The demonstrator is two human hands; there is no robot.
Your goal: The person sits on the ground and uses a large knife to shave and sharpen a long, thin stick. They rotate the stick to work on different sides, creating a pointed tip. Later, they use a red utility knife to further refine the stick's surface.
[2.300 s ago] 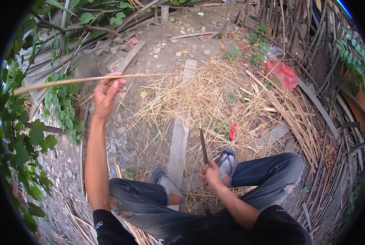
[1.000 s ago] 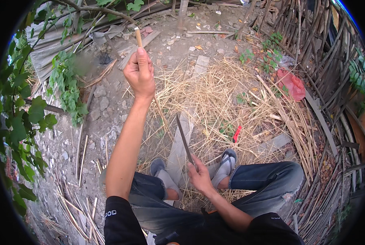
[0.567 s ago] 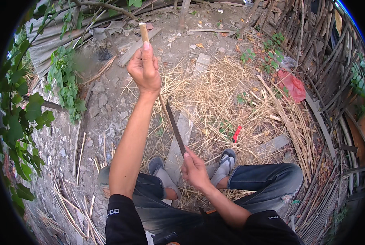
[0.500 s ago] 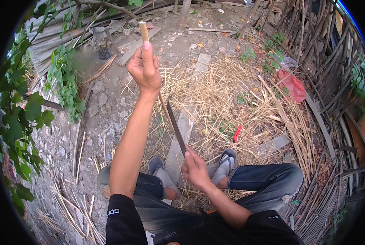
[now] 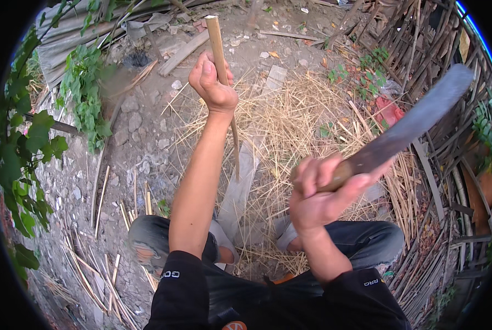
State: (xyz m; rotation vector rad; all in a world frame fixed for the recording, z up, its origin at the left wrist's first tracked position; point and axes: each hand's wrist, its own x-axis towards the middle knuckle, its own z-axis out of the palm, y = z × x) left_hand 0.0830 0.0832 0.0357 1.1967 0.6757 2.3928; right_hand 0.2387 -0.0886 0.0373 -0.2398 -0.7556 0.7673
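1. A flat, grey wooden plank (image 5: 237, 198) lies on the ground between the person's feet.
2. Left of the plank, the left hand (image 5: 214, 85) holds a slender tan wooden stick (image 5: 216, 44), its lower end over the plank.
3. Right of the plank, the right hand (image 5: 328, 195) grips a broad, dark metal knife (image 5: 411, 124) by its rounded brown handle; the blade is blurred.
4. Thin, straw-yellow strips (image 5: 298, 124) lie scattered across and around the plank.
5. A crumpled red plastic bag (image 5: 388, 111) lies well right of it.

2 patches of lettering on your black shirt (image 5: 295, 311): white letters on your left sleeve (image 5: 182, 297), running out of sight around it; smaller pale letters on your right sleeve (image 5: 361, 300). Near edge: 1 round orange emblem (image 5: 234, 326), white mark inside.
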